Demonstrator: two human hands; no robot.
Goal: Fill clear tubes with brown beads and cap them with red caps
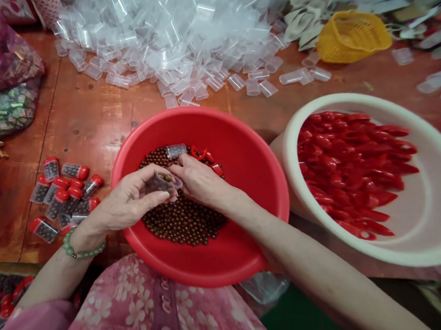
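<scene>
L hand (130,198) clamps clear plastic tube (163,183) over red basin (215,134); R hand (200,181) bunched at its mouth, grip unclear. Tube light, thin-walled: hold by body. Slippery-looking brown beads (183,223) below; red caps (350,170) in cream basin (324,104) beyond.

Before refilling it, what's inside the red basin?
Brown beads, red caps and a clear tube lie in the red basin; what's under the left hand and right hand is hidden.

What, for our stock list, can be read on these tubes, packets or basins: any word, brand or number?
No text can be read. The red-capped clear plastic tubes show no legible marking. The small printed packets at the left carry print too small and blurred to read. The red basin and cream basin show none.
</scene>
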